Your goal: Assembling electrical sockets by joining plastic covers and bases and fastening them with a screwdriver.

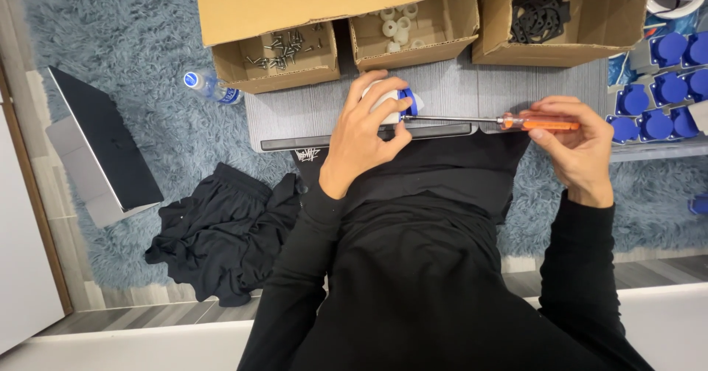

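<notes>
My left hand grips a small white and blue plastic part just above the near edge of a low grey table. In my right hand is a screwdriver with an orange handle. It lies level, and its long metal shaft reaches left until the tip meets the blue side of the part. Both arms are in black sleeves, over my black-clothed lap.
Three open cardboard boxes line the table's far side: one with screws, one with white rings, one with black gaskets. Several blue capped parts lie at the right. A water bottle, black cloth and laptop rest on the shaggy rug.
</notes>
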